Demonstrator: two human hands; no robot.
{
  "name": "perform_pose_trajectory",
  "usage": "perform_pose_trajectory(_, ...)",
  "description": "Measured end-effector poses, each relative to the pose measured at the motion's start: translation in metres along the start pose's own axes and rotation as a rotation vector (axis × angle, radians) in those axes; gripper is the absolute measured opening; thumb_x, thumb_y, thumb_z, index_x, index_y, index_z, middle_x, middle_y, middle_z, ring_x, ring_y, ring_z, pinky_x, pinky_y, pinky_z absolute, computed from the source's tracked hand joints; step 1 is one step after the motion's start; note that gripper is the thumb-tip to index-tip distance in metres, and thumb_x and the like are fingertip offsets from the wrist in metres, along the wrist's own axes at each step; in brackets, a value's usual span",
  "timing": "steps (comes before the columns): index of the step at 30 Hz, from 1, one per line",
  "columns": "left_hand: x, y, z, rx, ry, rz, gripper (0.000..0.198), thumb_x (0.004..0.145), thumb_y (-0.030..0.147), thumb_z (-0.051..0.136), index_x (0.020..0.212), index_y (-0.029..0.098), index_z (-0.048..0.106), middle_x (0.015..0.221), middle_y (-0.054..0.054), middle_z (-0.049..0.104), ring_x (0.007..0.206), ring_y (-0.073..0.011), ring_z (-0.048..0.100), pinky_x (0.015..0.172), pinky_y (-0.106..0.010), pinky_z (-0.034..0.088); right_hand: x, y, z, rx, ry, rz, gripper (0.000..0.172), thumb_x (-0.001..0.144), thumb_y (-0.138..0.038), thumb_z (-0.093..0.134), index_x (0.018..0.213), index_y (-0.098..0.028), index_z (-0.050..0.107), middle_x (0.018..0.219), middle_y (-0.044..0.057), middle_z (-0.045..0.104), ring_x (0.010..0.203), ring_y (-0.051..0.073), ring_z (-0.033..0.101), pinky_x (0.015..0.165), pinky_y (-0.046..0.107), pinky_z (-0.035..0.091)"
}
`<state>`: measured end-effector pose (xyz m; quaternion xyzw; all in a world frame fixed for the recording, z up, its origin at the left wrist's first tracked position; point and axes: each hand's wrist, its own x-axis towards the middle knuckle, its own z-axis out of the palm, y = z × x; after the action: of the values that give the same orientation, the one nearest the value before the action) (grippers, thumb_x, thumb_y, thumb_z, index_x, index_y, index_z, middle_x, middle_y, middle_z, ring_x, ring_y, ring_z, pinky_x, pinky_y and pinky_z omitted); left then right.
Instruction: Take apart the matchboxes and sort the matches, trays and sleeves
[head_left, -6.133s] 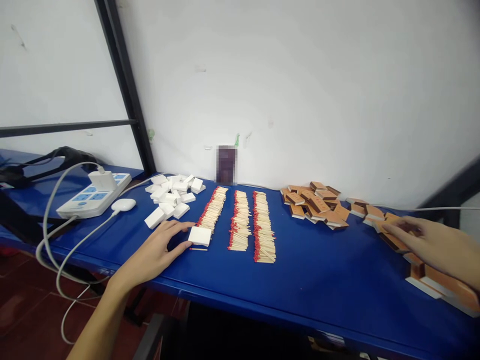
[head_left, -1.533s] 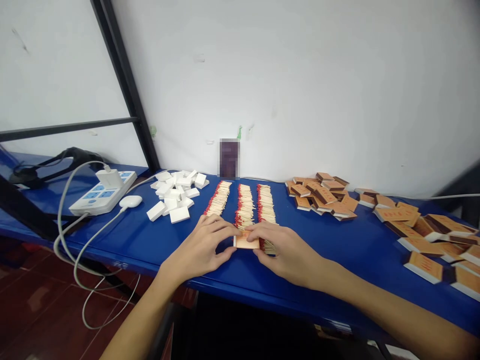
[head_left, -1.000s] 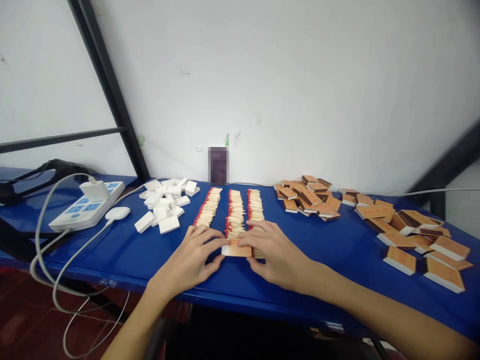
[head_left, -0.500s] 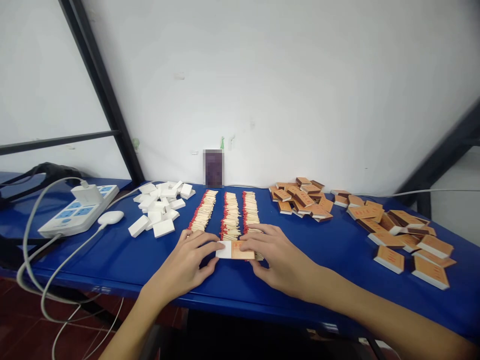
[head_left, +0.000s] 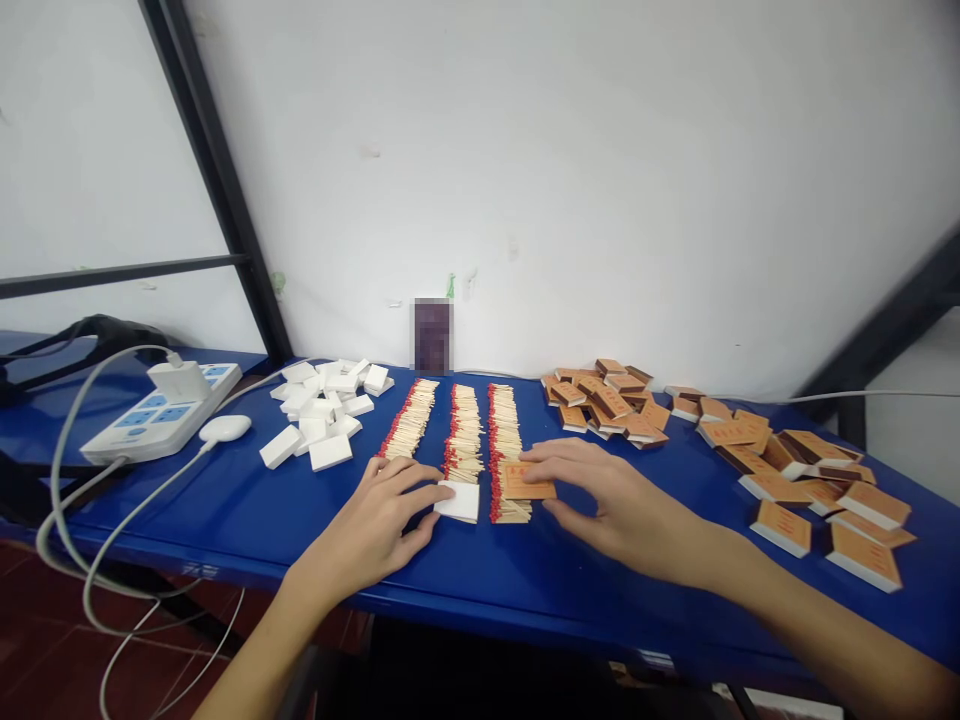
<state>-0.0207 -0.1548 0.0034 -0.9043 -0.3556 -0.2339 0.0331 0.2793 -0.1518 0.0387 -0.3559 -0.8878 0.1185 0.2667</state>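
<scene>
My left hand (head_left: pixel 379 522) pinches a white matchbox tray (head_left: pixel 460 503) by its left end, its plain white face upward. To the right, my right hand (head_left: pixel 611 505) grips an orange printed matchbox sleeve (head_left: pixel 517 483) at its right end. The tray and the sleeve are apart. Rows of red-tipped matches run away from me: a left row (head_left: pixel 409 422), a middle row (head_left: pixel 465 425) and a right row (head_left: pixel 506 420). The sleeve hides part of the right row, and the tray is at the near end of the middle one.
White trays (head_left: pixel 330 452) lie heaped at the left. Orange matchboxes form one pile at the back (head_left: pixel 609 402) and another at the right (head_left: pixel 780 525). A power strip (head_left: pixel 161 412) with cables and a white puck (head_left: pixel 225 428) occupies the far left. A wall (head_left: pixel 525 200) stands behind.
The sleeve has come away from the tray; my right hand has moved right with it. My left hand keeps the tray in nearly the same place. The view has shifted slightly.
</scene>
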Motion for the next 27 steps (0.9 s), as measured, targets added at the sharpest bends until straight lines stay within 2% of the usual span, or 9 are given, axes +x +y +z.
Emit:
perform_pose_trajectory(3, 0.000, 0.000, 0.000, -0.005, 0.009, 0.001, 0.029, 0.094, 0.016, 0.051, 0.118, 0.025, 0.065, 0.118, -0.006, 0.065, 0.111, -0.0227, 0.057, 0.093, -0.039, 0.039, -0.003, 0.011, -0.010, -0.022, 0.078, 0.043, 0.031, 0.087, -0.024, 0.059, 0.116, -0.031, 0.069, 0.122, 0.005, 0.070, 0.119, 0.028, 0.061, 0.102, 0.051, 0.047)
perform_pose_trajectory(5, 0.000, 0.000, 0.001, -0.012, 0.026, 0.001, 0.029, 0.094, 0.015, 0.052, 0.118, 0.026, 0.065, 0.118, -0.006, 0.066, 0.111, -0.0226, 0.058, 0.094, -0.039, 0.040, -0.004, 0.023, -0.019, -0.072, 0.183, 0.101, 0.027, 0.087, -0.029, 0.061, 0.111, -0.029, 0.071, 0.119, 0.006, 0.071, 0.114, 0.029, 0.062, 0.099, 0.050, 0.048)
perform_pose_trajectory(7, -0.001, 0.000, 0.002, -0.015, 0.039, -0.001, 0.029, 0.094, 0.016, 0.053, 0.118, 0.026, 0.065, 0.118, -0.005, 0.066, 0.111, -0.0226, 0.057, 0.094, -0.039, 0.041, -0.005, 0.038, -0.032, -0.130, 0.296, 0.243, 0.026, 0.085, -0.038, 0.063, 0.107, -0.026, 0.071, 0.113, 0.009, 0.072, 0.101, 0.029, 0.066, 0.090, 0.048, 0.051)
perform_pose_trajectory(10, -0.001, -0.001, 0.003, -0.007, 0.036, -0.007, 0.030, 0.094, 0.017, 0.052, 0.121, 0.026, 0.064, 0.119, -0.005, 0.066, 0.113, -0.0233, 0.055, 0.096, -0.040, 0.041, -0.005, 0.067, -0.053, -0.170, 0.388, 0.496, 0.035, 0.080, -0.049, 0.066, 0.103, -0.023, 0.071, 0.101, 0.009, 0.073, 0.077, 0.025, 0.065, 0.072, 0.042, 0.052)
perform_pose_trajectory(12, -0.001, -0.001, 0.003, 0.003, 0.033, -0.006, 0.030, 0.094, 0.018, 0.052, 0.120, 0.026, 0.065, 0.119, -0.006, 0.066, 0.114, -0.0236, 0.054, 0.098, -0.041, 0.040, -0.003, 0.088, -0.062, -0.193, 0.447, 0.563, 0.035, 0.079, -0.048, 0.064, 0.101, -0.021, 0.071, 0.101, 0.009, 0.073, 0.074, 0.023, 0.065, 0.070, 0.039, 0.051)
perform_pose_trajectory(16, -0.001, -0.001, 0.003, 0.022, 0.035, 0.000, 0.028, 0.094, 0.018, 0.051, 0.117, 0.026, 0.066, 0.119, -0.005, 0.065, 0.114, -0.0233, 0.053, 0.099, -0.041, 0.040, 0.005, 0.134, -0.065, -0.336, 0.541, 0.598, 0.029, 0.077, -0.038, 0.061, 0.096, -0.019, 0.068, 0.098, 0.010, 0.073, 0.082, 0.026, 0.067, 0.079, 0.042, 0.052)
perform_pose_trajectory(21, -0.001, -0.003, 0.004, 0.023, 0.041, 0.001, 0.030, 0.095, 0.019, 0.051, 0.123, 0.026, 0.061, 0.120, -0.004, 0.064, 0.113, -0.0223, 0.053, 0.098, -0.039, 0.040, 0.014, 0.178, -0.056, -0.478, 0.454, 0.598, 0.027, 0.080, -0.035, 0.055, 0.096, -0.017, 0.067, 0.104, 0.015, 0.071, 0.098, 0.031, 0.066, 0.089, 0.045, 0.050)
perform_pose_trajectory(24, -0.001, -0.004, 0.005, 0.010, 0.047, -0.004, 0.032, 0.097, 0.020, 0.051, 0.128, 0.025, 0.058, 0.121, -0.005, 0.064, 0.114, -0.0214, 0.052, 0.100, -0.039, 0.038, 0.009, 0.184, -0.057, -0.465, 0.446, 0.579, 0.034, 0.085, -0.042, 0.052, 0.101, -0.017, 0.068, 0.109, 0.016, 0.070, 0.105, 0.033, 0.064, 0.092, 0.048, 0.049)
perform_pose_trajectory(27, -0.001, -0.005, 0.005, -0.006, 0.052, -0.014, 0.032, 0.098, 0.021, 0.050, 0.129, 0.025, 0.057, 0.123, -0.005, 0.063, 0.114, -0.0210, 0.052, 0.100, -0.038, 0.039, -0.006, 0.173, -0.065, -0.435, 0.488, 0.547, 0.040, 0.087, -0.048, 0.050, 0.108, -0.019, 0.067, 0.115, 0.015, 0.069, 0.105, 0.032, 0.064, 0.092, 0.047, 0.048)
